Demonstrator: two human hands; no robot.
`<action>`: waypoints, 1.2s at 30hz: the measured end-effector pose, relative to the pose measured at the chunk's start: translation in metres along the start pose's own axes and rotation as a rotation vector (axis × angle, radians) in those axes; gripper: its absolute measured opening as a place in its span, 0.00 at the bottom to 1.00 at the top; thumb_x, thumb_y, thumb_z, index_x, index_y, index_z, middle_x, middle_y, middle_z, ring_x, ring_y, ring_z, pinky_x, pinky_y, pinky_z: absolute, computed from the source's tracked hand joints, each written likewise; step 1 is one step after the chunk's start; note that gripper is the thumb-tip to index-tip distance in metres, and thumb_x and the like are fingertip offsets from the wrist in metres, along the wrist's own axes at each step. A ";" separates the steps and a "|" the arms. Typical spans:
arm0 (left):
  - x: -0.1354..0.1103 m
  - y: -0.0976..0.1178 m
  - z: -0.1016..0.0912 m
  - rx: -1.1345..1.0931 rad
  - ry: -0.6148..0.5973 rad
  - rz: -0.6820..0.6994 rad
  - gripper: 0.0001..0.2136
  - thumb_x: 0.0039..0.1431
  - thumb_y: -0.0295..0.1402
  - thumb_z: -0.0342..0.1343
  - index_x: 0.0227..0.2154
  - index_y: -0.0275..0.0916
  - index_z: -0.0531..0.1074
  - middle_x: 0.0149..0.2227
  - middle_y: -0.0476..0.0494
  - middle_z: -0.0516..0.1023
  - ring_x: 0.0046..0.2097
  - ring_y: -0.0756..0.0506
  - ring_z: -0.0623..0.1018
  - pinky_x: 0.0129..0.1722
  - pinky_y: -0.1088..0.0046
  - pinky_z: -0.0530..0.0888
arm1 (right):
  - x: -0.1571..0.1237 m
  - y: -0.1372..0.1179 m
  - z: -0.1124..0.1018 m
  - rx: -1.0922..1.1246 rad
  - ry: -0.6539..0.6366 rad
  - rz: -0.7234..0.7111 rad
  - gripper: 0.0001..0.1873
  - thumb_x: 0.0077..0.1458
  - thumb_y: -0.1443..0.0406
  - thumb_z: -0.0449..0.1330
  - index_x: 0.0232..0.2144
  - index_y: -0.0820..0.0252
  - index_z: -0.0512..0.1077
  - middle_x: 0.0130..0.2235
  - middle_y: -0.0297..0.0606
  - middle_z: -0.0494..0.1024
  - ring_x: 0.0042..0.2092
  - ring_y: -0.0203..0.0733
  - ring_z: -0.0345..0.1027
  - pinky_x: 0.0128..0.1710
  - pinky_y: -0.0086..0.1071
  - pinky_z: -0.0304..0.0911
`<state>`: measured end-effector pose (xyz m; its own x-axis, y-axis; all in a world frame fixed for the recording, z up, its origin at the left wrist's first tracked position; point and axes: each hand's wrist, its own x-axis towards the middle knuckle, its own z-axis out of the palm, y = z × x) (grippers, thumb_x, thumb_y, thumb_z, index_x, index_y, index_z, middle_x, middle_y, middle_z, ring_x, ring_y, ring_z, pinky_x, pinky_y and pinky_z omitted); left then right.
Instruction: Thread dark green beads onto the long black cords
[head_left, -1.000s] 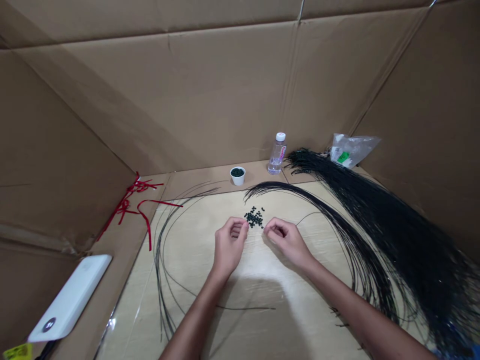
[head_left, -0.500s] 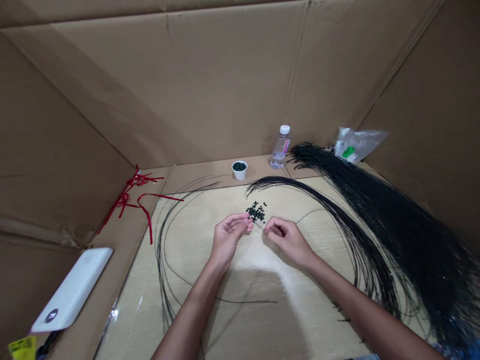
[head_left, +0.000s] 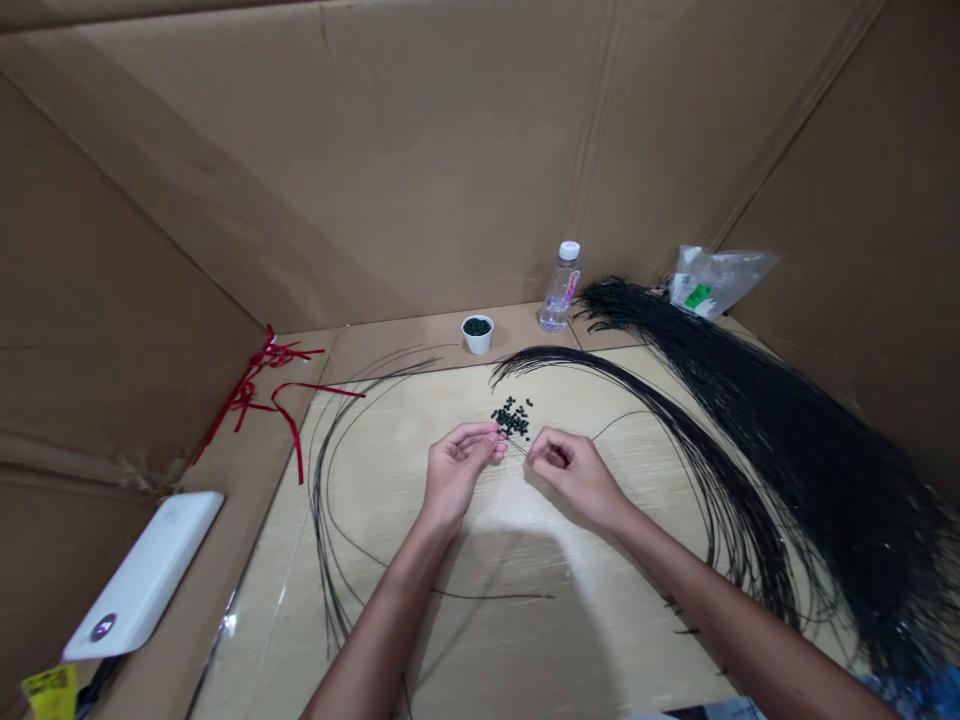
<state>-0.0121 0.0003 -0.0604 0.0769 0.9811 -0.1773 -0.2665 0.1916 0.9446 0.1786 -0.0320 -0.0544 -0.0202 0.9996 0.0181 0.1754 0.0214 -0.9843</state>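
My left hand (head_left: pixel 457 480) had lifted slightly, its fingertips (head_left: pixel 496 437) pinched closed on a thin black strand (head_left: pixel 519 448), with a loose heap of small black beads (head_left: pixel 512 418) just beyond at twelve o'clock. My right hand (head_left: pixel 574 478) was curled closed on that strand. A long bundle of black fibres (head_left: pixel 787 450) spread at two o'clock.

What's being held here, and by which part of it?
The left hand and right hand seem to pinch a thin black strand between their fingers; which part is too fine to tell.
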 end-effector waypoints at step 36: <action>-0.003 -0.004 0.003 0.044 0.018 0.066 0.17 0.50 0.42 0.78 0.38 0.36 0.86 0.34 0.39 0.88 0.36 0.45 0.85 0.42 0.68 0.83 | -0.001 0.000 0.001 -0.046 0.035 -0.004 0.05 0.48 0.64 0.60 0.23 0.56 0.72 0.23 0.29 0.67 0.28 0.38 0.55 0.30 0.32 0.53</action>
<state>-0.0084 -0.0034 -0.0626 0.0426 0.9920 -0.1186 -0.2278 0.1252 0.9656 0.1778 -0.0331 -0.0543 0.0129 0.9995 0.0289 0.2206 0.0254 -0.9750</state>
